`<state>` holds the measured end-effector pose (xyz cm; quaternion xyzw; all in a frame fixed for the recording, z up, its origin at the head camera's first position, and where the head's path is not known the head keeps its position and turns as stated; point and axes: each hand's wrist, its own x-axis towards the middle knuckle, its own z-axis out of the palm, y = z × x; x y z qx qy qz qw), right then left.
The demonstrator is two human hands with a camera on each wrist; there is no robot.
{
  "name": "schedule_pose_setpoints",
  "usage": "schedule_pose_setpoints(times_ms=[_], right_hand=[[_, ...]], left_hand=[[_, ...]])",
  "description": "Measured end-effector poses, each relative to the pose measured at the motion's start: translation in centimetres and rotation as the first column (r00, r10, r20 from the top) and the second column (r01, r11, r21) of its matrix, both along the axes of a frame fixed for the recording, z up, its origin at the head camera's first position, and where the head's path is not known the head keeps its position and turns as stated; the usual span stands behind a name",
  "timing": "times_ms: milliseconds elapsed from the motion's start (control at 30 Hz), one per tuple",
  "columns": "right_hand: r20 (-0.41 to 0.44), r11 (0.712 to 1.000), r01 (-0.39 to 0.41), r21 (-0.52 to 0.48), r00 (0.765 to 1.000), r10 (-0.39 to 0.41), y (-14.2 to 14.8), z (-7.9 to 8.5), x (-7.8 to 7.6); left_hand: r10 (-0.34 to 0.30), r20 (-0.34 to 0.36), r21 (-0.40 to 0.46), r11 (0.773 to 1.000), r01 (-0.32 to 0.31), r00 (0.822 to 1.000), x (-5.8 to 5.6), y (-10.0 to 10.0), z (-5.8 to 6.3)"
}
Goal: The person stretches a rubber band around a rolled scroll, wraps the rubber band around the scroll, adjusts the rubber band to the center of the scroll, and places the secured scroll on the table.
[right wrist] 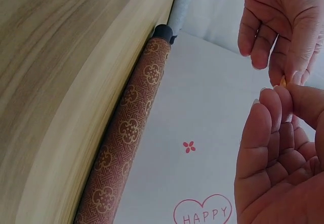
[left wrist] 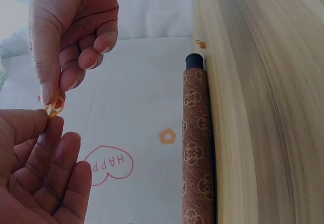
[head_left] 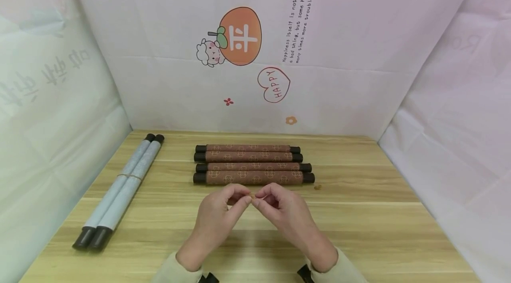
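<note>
Both hands meet over the table just in front of the brown scrolls. My left hand (head_left: 217, 212) and my right hand (head_left: 289, 214) pinch a small yellow-orange rubber band (left wrist: 59, 104) between thumb and forefinger. The band looks looped or twisted, and fingertips partly hide it. Beyond the hands, several brown patterned scrolls (head_left: 254, 178) with black end knobs lie side by side across the table. Another rubber band (head_left: 317, 187) lies on the wood near their right end, apart from both hands.
Two pale blue-grey scrolls (head_left: 131, 181) with black knobs lie slanted at the left, held together by a thin band (head_left: 128, 176). White printed cloth (head_left: 339, 74) walls the wooden table (head_left: 359, 229) at the back and on both sides.
</note>
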<state>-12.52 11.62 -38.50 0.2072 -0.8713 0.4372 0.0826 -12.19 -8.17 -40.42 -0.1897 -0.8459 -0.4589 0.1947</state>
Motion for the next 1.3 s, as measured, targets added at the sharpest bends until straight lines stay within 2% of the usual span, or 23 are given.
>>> schedule_pose_setpoints(times_ms=[167,267,433,600,833,1000,1167,1300], right_hand=[[-0.008,1.0,-0.002,0.018,1.0,0.002,0.01,-0.08,0.03],[-0.014,1.0,0.01,0.002,1.0,-0.01,0.06,-0.14,0.03],[0.032,0.997,0.07,-0.037,0.997,-0.069,0.01,0.01,0.15],[0.033,0.995,0.082,-0.055,0.996,-0.08,-0.14,0.04,0.24],[0.053,0.997,0.02,-0.073,0.998,-0.016,-0.08,-0.12,0.15],[0.007,0.997,-0.036,-0.062,0.999,0.037,-0.13,-0.45,0.03],[0.005,0.997,-0.051,-0.057,0.999,0.051,-0.15,-0.57,0.09],[0.015,0.999,-0.023,-0.049,1.0,0.024,-0.08,-0.47,0.18]], left_hand=[[0.014,-0.007,0.022,1.0,-0.014,1.0,0.09,0.01,0.1],[0.007,-0.047,-0.007,1.0,-0.008,0.999,0.1,0.08,0.04],[-0.04,-0.109,-0.087,0.996,0.031,0.993,0.19,0.2,-0.15],[-0.065,-0.108,-0.112,0.992,0.053,0.992,0.33,0.29,-0.54],[-0.057,0.016,0.04,0.998,0.056,0.998,0.41,0.21,-0.43],[-0.102,0.053,0.162,0.983,0.092,0.993,0.49,0.08,-0.29],[-0.181,0.15,0.279,0.951,0.134,0.972,0.66,-0.09,-0.07],[-0.209,0.222,0.332,0.935,0.128,0.952,0.76,-0.15,0.19]])
